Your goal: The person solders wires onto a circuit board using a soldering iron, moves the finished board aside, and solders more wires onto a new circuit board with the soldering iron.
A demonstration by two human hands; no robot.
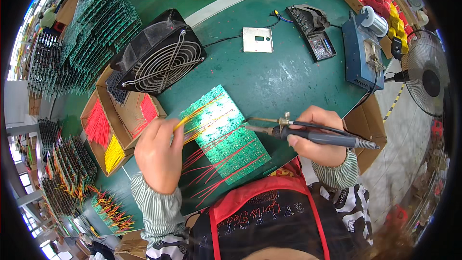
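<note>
A green circuit board panel (pixel 250 163) lies at a slant on the green bench, brightly lit in its upper half. My left hand (pixel 159 151) is at the board's left edge, its fingertips pinched on thin yellow wires (pixel 192 115) that reach across the board. My right hand (pixel 317 135) is wrapped round the grey handle of a soldering iron (pixel 332 138), with a thin solder feed tube (pixel 262 120) fixed alongside. The iron's tip points left, over the board's right part; whether it touches is unclear. Red wires (pixel 202 166) stick out from the board's lower rows toward the left.
A black fan (pixel 163 58) stands behind my left hand, beside a cardboard box (pixel 108 132) of red and yellow wires. Stacked circuit boards (pixel 96 24) rise at the left. At the right are a blue soldering unit (pixel 358 55) with a solder spool (pixel 374 21), and a standing fan (pixel 428 77).
</note>
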